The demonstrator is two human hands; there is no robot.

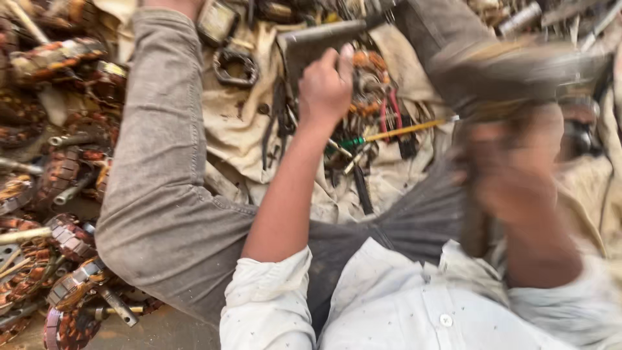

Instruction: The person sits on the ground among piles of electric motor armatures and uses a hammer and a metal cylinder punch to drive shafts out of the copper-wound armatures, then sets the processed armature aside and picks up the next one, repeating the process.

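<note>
Left hand [327, 81] clenched round grey metal tool [317, 40] | right hand [512, 172] blurred (grip unclear) | copper-wound rotors [61, 175] crowd left edge

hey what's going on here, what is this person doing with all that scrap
A person sits on the ground among piles of copper-wound motor cores. The left hand grips a dark metal tool, raised over a part with orange windings on a dirty cloth. The right hand is blurred; it seems to grasp a dark piece by the shoe, but what it holds is unclear. A yellow-handled screwdriver lies nearby.
</note>
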